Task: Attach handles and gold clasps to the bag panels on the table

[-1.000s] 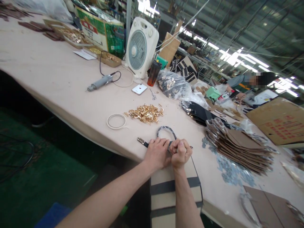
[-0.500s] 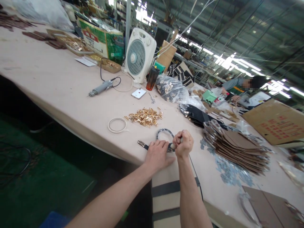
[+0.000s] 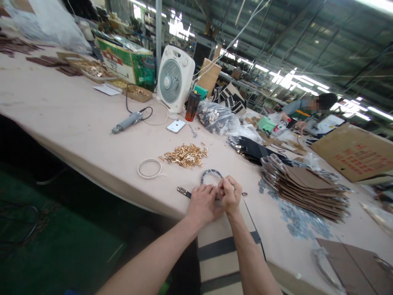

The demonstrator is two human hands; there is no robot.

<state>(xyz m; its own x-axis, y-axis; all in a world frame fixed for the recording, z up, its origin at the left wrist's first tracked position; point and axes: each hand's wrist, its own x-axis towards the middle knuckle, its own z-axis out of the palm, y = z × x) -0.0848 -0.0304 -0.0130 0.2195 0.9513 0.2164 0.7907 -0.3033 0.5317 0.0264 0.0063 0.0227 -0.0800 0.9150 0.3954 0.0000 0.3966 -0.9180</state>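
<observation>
"Cream with dark stripes, that flat piece [image 3: 217, 264]: where does it lie?"

"At the bottom centre of the frame, partly under my right forearm."

"And your hands?"

"My left hand [image 3: 203, 203] lies flat, palm down, over a dark strap with a shiny metal tip [image 3: 187, 194]. My right hand [image 3: 230, 193], just beside it, is closed in a fist; I cannot tell what is inside."

"What is near them?"

"A dark, wrapped, looped handle [image 3: 211, 171] just beyond my fingers, and a heap of small gold metal pieces [image 3: 186, 155] mid-frame."

Red print on the cardboard box [image 3: 355, 152] is unreadable.
</observation>
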